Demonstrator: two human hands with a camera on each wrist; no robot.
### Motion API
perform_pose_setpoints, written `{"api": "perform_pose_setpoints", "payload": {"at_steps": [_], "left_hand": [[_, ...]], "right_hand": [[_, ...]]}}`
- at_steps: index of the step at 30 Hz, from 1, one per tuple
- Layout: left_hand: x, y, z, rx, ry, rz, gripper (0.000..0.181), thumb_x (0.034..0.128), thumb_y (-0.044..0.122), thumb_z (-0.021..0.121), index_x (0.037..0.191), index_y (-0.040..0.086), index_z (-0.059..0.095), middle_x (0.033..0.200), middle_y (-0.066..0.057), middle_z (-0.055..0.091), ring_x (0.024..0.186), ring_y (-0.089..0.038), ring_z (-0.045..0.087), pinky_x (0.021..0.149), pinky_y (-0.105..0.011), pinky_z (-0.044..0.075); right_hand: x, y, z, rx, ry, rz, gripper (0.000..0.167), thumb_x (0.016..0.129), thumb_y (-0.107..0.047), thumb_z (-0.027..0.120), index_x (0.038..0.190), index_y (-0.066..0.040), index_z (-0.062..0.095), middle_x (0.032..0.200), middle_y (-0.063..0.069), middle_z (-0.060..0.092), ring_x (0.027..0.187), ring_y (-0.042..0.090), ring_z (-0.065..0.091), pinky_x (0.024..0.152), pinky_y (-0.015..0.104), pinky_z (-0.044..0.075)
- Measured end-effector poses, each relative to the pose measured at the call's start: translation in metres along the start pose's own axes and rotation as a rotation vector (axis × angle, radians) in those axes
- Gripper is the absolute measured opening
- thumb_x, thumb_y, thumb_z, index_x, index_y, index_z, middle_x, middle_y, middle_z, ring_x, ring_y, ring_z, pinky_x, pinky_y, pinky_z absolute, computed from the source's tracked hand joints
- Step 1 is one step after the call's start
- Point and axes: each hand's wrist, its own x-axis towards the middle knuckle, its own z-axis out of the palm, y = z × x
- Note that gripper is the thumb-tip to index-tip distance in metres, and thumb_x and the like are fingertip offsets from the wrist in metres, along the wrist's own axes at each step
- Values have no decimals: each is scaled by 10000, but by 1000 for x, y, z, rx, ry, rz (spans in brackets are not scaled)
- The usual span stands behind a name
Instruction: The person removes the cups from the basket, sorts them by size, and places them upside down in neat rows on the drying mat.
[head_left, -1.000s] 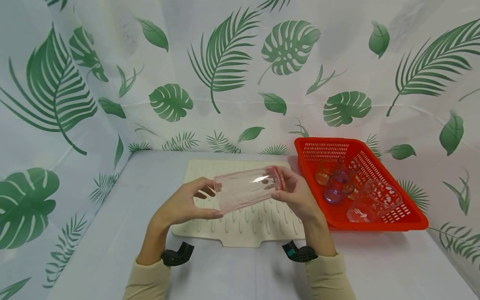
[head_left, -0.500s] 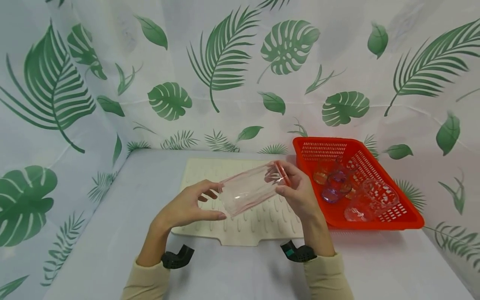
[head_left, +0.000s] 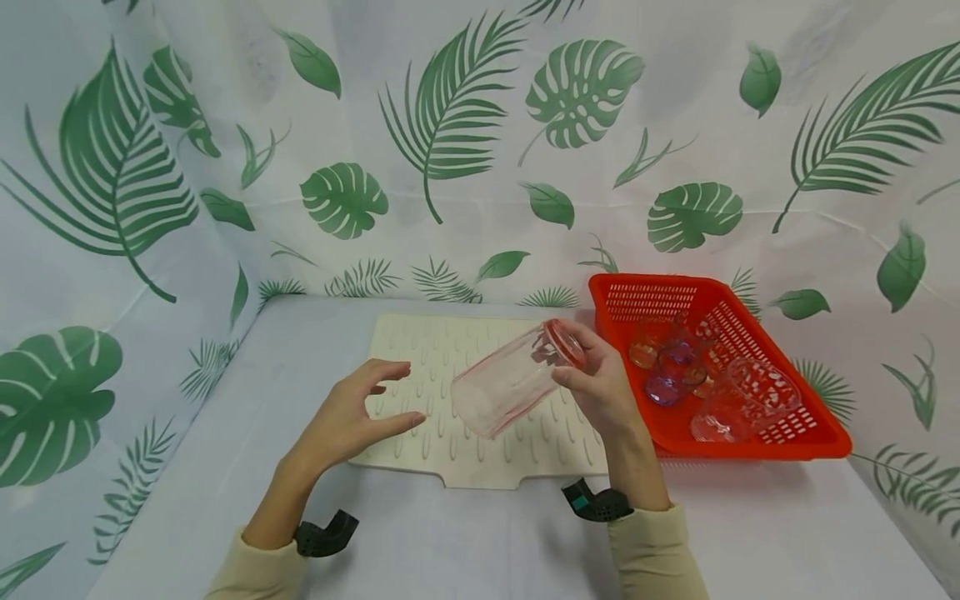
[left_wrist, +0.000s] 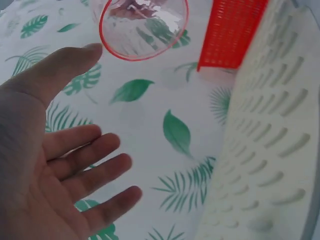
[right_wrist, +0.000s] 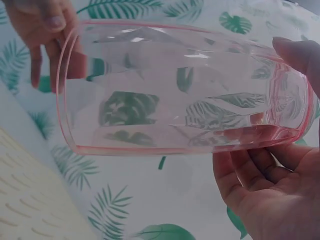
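Observation:
A clear pinkish drinking glass is tilted in the air over the cream ridged drying mat. My right hand grips it by its thick base, the thumb on the near side. In the right wrist view the glass spans the picture, its wide rim at the left, with fingers curled beneath the base end. My left hand is off the glass, to the left of the rim, thumb and fingers spread apart. In the left wrist view the left hand holds nothing; the glass's round rim shows above.
At the right, a red plastic basket holds several glass cups, among them a purple cup and a clear pinkish glass. A white cloth covers the table. Behind hangs a leaf-printed curtain.
My left hand has let go of the glass's rim end and moved left. In my right hand the glass has tilted more steeply, its rim end lower.

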Motion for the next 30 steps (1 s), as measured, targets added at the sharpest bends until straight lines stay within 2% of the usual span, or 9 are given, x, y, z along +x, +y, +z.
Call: {"api": "perform_pose_setpoints", "payload": {"at_steps": [4, 8, 14, 20, 24, 30], "left_hand": [[-7, -6, -2, 28, 61, -14, 703, 827, 396, 821, 1410, 112, 550, 1394, -62, 602, 1311, -253, 571, 1047, -505, 514], [-12, -11, -2, 35, 73, -56, 740, 835, 427, 805, 1438, 106, 521, 1435, -79, 572, 1347, -283, 537, 1064, -541, 488], [-19, -20, 3, 79, 55, -140, 827, 828, 507, 786, 1472, 86, 483, 1500, -98, 511, 1415, -343, 462, 1109, -599, 429], [-27, -29, 11, 153, 43, -206, 894, 815, 540, 782, 1486, 49, 455, 1529, -144, 471, 1426, -380, 440, 1131, -590, 409], [-32, -38, 18, 212, 6, -251, 946, 811, 552, 779, 1499, 11, 421, 1554, -175, 435, 1439, -396, 419, 1148, -577, 396], [-39, -49, 25, 277, -39, -274, 1020, 801, 539, 790, 1504, -70, 370, 1587, -243, 361, 1472, -428, 349, 1180, -572, 353]], "right_hand": [[0, 2, -1, 4, 0, -3, 474, 882, 6, 642, 1330, -140, 591, 1162, -15, 703, 1020, 122, 676, 974, 249, 562], [-1, 2, -1, -6, 19, 7, 503, 879, 33, 625, 1344, -154, 585, 1210, -30, 689, 1046, 124, 665, 988, 261, 558], [-3, 3, 1, -22, 42, -6, 525, 872, 40, 638, 1357, -153, 577, 1287, -25, 667, 1094, 146, 650, 1001, 299, 554], [-2, 5, 3, -36, 62, -3, 507, 893, 55, 615, 1361, -138, 577, 1299, -23, 667, 1113, 152, 662, 1007, 290, 548], [-1, 6, 4, -59, 81, 9, 524, 893, 67, 609, 1382, -117, 564, 1307, -28, 662, 1120, 140, 656, 1008, 283, 545], [-1, 8, 6, -109, 128, 49, 562, 892, 66, 618, 1431, -49, 508, 1328, -39, 646, 1141, 132, 634, 1004, 269, 546]]}}
